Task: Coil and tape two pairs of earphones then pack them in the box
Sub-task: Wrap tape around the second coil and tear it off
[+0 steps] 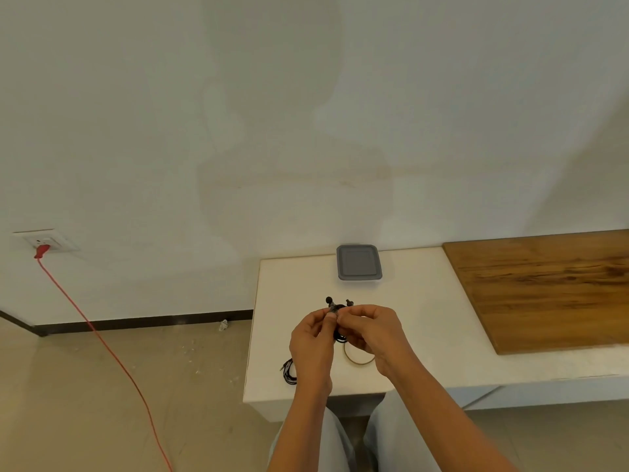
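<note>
Left hand (311,338), right hand (371,332) — pinching black earphones (332,304).

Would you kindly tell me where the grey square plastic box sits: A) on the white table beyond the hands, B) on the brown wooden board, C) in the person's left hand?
A: the grey square plastic box rests on the white table, clear of the wooden board.

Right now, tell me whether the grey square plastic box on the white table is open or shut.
Shut. The grey square plastic box has its lid seated flat across the whole top, hiding the inside.
</note>
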Motion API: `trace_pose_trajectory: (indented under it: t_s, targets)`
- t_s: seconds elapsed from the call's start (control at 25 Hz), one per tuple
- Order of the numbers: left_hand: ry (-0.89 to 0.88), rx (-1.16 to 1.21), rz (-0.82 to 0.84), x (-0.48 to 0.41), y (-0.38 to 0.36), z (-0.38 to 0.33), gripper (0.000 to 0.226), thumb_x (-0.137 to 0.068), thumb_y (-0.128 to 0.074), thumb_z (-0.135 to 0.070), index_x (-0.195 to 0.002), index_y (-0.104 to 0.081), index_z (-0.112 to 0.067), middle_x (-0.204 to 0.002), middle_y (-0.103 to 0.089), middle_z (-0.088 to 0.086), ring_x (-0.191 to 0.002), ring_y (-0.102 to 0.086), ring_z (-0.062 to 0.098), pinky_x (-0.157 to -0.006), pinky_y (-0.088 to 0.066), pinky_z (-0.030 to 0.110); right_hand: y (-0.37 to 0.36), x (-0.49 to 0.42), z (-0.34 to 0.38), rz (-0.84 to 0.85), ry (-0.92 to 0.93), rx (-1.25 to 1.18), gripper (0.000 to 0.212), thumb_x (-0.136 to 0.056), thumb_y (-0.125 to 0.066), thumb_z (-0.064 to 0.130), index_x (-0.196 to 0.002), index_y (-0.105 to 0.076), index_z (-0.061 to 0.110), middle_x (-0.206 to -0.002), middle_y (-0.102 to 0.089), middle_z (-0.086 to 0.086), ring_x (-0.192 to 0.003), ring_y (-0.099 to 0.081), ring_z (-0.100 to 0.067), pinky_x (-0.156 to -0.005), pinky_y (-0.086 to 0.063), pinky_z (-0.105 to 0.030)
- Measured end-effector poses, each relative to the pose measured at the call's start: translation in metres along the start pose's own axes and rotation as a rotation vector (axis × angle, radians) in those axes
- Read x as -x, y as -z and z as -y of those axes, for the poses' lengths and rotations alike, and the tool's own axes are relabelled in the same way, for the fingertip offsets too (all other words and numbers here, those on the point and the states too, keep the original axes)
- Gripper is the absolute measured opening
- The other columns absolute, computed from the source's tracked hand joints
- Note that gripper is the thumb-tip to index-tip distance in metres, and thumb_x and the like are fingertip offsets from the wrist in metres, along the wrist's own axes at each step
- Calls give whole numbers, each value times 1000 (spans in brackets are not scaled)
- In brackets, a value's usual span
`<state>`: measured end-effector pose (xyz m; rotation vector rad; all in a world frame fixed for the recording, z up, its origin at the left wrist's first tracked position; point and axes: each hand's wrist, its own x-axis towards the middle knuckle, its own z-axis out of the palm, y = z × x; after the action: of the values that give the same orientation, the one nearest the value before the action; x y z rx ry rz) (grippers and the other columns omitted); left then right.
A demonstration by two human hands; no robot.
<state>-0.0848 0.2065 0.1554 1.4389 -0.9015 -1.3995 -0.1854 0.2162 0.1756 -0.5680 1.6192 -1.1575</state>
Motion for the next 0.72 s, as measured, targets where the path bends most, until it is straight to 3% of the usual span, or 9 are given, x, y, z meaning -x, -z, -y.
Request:
trace_pose_trajectory:
  t_s: [0.16,0.36,0.56,0.72]
  targets:
    - [39,106,12,1,1,4,10,-92,-61,-11,-97,-69,-13,-91,-75,10,-88,-71,27,-81,-58,39,0,4,1,32,-33,-34,6,-79,-73,6,-82,-74,12,-79,-73,-10,-64,-70,-15,-56,-53,-19]
    - [-42,11,-57,3,4,1,12,-90,-64,-11,-89,-70,-21,-91,-72,4,-87,-70,23,-73,-59,31,-3,-2,3,40,-41,65,13,-78,-74,7,-91,-73,6,-80,-72,-10,-67,-71,-19,-59,-57,-21]
    - [-45,-41,-76,3,2,-3,11,-89,-65,-14,-93,-72,-21,-92,-72,0,-91,-68,21,-84,-57,37,-10,-2,-4,-51,-9,31,10,-78,-74,7,-85,-70,11,-78,-72,-10,-68,-71,-21,-60,-58,-22]
    - [-63,-104,-56,2,4,-3,12,-89,-64,-14,-95,-73,-18,-90,-73,1,-88,-69,18,-84,-57,33,-11,-4,-11,-87,5,2,12,-75,-77,9,-85,-70,11,-81,-73,-13,-68,-72,-22,-63,-59,-25]
